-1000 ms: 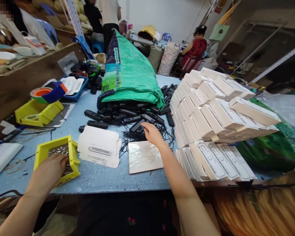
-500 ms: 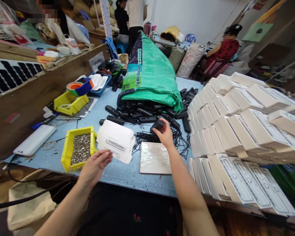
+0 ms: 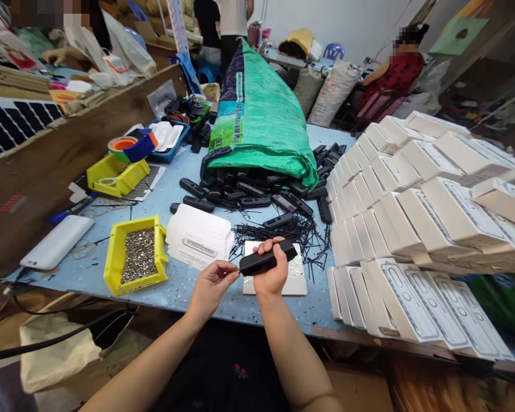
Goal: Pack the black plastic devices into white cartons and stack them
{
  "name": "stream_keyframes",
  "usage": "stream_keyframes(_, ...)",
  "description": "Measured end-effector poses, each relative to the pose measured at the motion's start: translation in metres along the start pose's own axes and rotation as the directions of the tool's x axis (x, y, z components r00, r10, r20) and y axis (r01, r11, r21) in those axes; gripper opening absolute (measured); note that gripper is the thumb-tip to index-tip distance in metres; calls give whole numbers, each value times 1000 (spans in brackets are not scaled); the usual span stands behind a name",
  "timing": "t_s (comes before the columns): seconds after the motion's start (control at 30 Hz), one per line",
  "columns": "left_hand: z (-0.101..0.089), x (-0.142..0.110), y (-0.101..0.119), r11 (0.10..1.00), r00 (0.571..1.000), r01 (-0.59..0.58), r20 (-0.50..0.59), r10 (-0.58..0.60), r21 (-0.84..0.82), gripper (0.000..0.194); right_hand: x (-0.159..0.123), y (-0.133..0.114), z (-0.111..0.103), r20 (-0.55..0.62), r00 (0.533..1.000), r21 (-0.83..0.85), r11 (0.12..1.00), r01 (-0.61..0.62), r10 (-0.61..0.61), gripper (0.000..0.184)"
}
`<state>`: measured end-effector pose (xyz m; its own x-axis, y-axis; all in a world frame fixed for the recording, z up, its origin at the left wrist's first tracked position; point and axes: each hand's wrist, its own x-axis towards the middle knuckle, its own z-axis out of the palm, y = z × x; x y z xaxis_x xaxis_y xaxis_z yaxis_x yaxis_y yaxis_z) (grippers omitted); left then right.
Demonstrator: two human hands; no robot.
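Observation:
My right hand is wrapped round a long black plastic case, held level above a pale board with a shiny clear covering. At the case's left end my left hand pinches thumb and fingers together; whatever is between them is too small to make out. Thin black strips lie loosely behind the board. Beyond them, more black cases spill from a green woven sack. Printed white cards are stacked left of my hands, beside a yellow bin of small metal parts.
White boxes are piled high along the right side. At left are a white phone-shaped block, a second yellow bin with tape rolls, and a wooden partition. Other people are in the background.
My right hand has brought the black case from the heap toward me and turned it lengthwise. My left hand has moved right, from beside the yellow bin to the case's end.

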<state>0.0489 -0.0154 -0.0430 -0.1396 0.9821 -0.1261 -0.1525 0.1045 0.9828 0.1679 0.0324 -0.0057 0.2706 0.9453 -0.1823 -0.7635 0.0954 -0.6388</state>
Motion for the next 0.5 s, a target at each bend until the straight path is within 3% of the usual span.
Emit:
stream_keyframes(0.2, 7, -1, -1, 997, 999, 44, 11, -43, -65, 26, -2, 9, 0, -52, 998, 22, 999, -32, 33, 31)
stream_keyframes(0.3, 8, -3, -5, 999, 1000, -7, -16, 8, 45, 25, -3, 10, -3, -81, 997, -11, 1000, -5, 4, 26)
stream_keyframes(0.37, -2, 0, -5, 972, 998, -62, 39, 55, 225, 25, -4, 9, -12, -31, 999, -81, 996, 27, -30, 22)
stream_keyframes(0.43, -24, 10, -3, 852, 983, -172, 141, 117, 495, 35, -3, 6, -28, 94, 985, -212, 964, 160, -143, 18)
stream_keyframes(0.5, -52, 26, 1, 601, 956, -293, 246, 161, 743, 50, 3, 3, -49, 301, 932, -387, 868, 312, -201, 18)
